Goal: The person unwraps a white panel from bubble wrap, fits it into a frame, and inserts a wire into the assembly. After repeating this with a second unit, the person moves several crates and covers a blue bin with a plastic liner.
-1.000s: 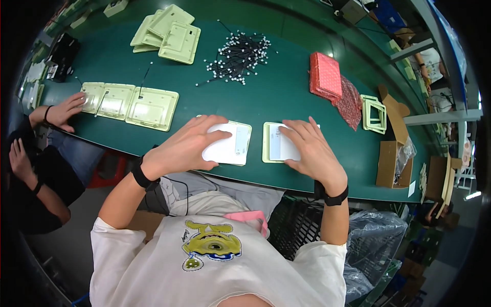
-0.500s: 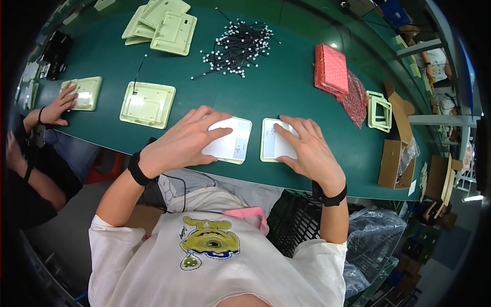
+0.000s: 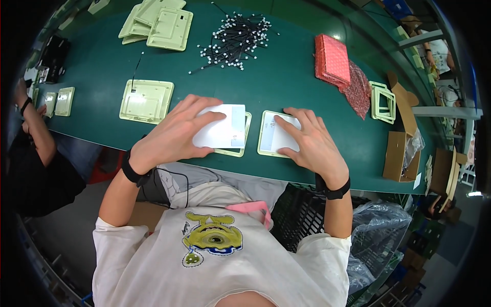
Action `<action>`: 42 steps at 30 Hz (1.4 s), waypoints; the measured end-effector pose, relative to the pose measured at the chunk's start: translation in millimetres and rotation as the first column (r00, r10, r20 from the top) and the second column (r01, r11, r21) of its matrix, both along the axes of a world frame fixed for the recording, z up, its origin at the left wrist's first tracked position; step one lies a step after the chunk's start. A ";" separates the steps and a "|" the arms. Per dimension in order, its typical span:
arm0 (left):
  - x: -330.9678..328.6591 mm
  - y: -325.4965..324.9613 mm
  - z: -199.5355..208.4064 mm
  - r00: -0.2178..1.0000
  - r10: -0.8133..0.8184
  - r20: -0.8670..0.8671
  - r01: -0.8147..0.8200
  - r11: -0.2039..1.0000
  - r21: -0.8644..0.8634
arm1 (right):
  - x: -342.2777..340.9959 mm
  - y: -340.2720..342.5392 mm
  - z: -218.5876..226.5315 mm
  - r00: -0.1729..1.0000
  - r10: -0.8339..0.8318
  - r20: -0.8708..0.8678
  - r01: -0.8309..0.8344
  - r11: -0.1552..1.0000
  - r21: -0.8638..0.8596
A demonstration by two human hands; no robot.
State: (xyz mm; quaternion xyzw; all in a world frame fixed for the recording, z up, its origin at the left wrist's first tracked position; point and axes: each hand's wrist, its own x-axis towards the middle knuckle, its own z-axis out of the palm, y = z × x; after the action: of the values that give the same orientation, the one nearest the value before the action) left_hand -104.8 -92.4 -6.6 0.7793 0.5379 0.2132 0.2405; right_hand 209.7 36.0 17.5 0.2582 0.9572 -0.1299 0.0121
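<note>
My left hand [image 3: 176, 128] is closed on a thin white panel [image 3: 220, 128] with a pale blue-grey strip at its right side. The panel sits askew above a light-green frame [image 3: 247, 134], whose right and near edges show beneath it. To the right, my right hand [image 3: 317, 143] curls over a second white panel [image 3: 276, 130], thumb at its near edge and fingers at the far edge. That panel lies within another light-green frame [image 3: 260, 138] on the table. My palm and fingers hide the outer side of each panel.
On the green table [image 3: 215, 84] lie a light-green back cover [image 3: 147, 102] with a black cable, a heap of black cables [image 3: 235, 41] and stacked covers [image 3: 171, 28]. Red bubble-wrapped packs [image 3: 332, 59], empty frames [image 3: 382, 104] and a cardboard box [image 3: 398, 156] stand right. A co-worker's arm [image 3: 38, 125] is left.
My left hand has raised the white panel out of line with its frame, exposing the frame's edge. My right hand stays at its panel. The co-worker's hand has drawn back from a cover at left.
</note>
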 end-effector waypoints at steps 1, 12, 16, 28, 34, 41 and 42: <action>-1.5 -3.4 2.7 0.999 0.046 0.026 -0.046 0.999 -0.012 | -0.9 -0.5 0.0 1.000 0.005 0.006 -0.005 1.000 0.000; 70.5 -22.5 -6.2 0.725 0.633 0.271 -0.684 0.707 0.180 | -83.9 -83.0 -16.5 0.598 -0.747 -0.291 -0.065 0.316 -0.947; 73.1 -19.0 -18.5 0.697 0.623 0.354 -0.712 0.658 0.244 | -107.3 -70.2 -25.2 0.642 -0.672 -0.369 -0.135 0.375 -0.917; 63.8 -60.2 -44.6 -0.033 0.575 0.818 -0.536 0.680 -0.500 | -111.6 -97.6 -21.9 0.920 -0.267 -0.285 0.168 0.930 -0.327; -2.7 -88.5 -39.0 0.560 0.694 0.451 -0.673 0.699 -0.241 | -111.5 -62.6 -7.8 0.985 0.104 -0.140 -0.126 0.980 -0.155; -4.8 -77.5 -42.7 0.681 0.600 0.420 -0.571 0.794 -0.208 | -125.7 -57.3 -11.7 0.970 0.242 -0.031 -0.244 0.958 -0.150; -5.1 -76.6 -44.3 0.691 0.593 0.414 -0.571 0.799 -0.191 | -127.2 -57.2 -12.1 0.970 0.241 -0.028 -0.243 0.961 -0.132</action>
State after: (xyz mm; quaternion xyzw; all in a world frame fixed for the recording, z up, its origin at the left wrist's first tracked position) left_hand -109.9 -169.0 -50.9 0.4907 0.6900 0.4411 0.2974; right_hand 82.5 -21.2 5.4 0.1371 0.9708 -0.1931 0.0394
